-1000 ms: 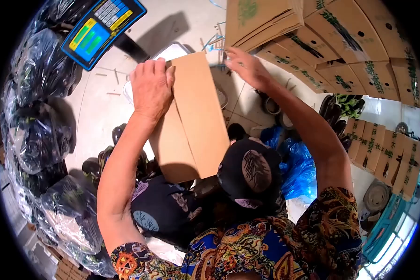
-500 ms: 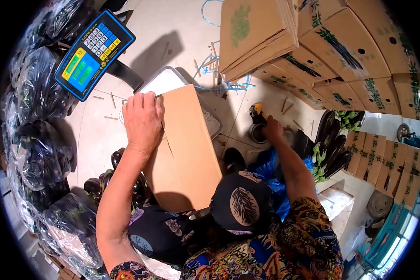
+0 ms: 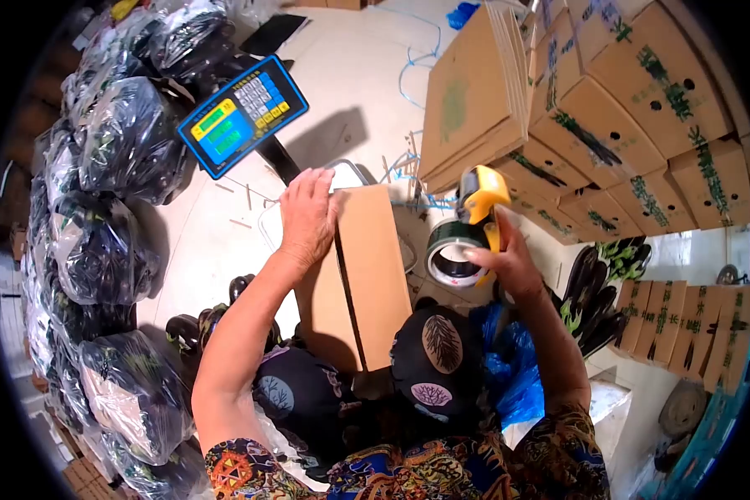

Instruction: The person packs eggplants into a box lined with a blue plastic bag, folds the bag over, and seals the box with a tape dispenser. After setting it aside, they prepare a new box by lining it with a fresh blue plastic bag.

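Note:
My left hand lies on the far left edge of a cardboard box, its fingers together over the top. A dark gap runs lengthwise between the box's two top flaps. To the right of the box, my right hand holds up a yellow tape dispenser with a large tape roll on it. The box stands between my knees, in front of a scale whose blue display is at the upper left.
Bagged eggplants line the left side. Flat cardboard sheets and packed cartons fill the upper right. Loose eggplants and a blue plastic bag are at the right. Blue strapping lies on the floor.
My right hand has raised the tape dispenser from the floor toward the box. The box's top flaps now lie side by side with a narrow gap. The camera view has shifted.

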A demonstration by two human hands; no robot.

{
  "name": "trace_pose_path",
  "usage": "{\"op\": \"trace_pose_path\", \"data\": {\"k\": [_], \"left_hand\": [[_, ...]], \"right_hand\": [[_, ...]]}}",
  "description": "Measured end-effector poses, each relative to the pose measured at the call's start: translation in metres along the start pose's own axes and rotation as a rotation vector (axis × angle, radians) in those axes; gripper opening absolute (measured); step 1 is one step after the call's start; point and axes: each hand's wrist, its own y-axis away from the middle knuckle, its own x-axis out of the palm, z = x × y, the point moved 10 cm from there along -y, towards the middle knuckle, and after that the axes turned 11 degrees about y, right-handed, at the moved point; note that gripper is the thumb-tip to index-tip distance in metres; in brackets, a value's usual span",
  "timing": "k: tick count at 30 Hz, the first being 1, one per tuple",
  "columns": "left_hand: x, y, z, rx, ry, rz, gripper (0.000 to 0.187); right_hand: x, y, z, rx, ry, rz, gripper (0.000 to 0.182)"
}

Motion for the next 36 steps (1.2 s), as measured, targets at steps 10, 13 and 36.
{"op": "trace_pose_path", "data": {"k": [10,13,36], "left_hand": [[-0.052,0.010,-0.077,-0.718,1.226,0.330,0.067],[-0.058,0.018,-0.070,-0.630,1.180,0.198,0.040],[-0.095,0.226,0.159,-1.002,1.101,-0.525,0.026]], "right_hand": [[0.065,0.001,0.081,-0.487,0.639,-0.053,0.069],[0.088,0.004,0.094,-0.624,0.804,-0.047,0.072],[0.179,-0.021,0.077,-0.412,1.430,0.420,0.051]]}}
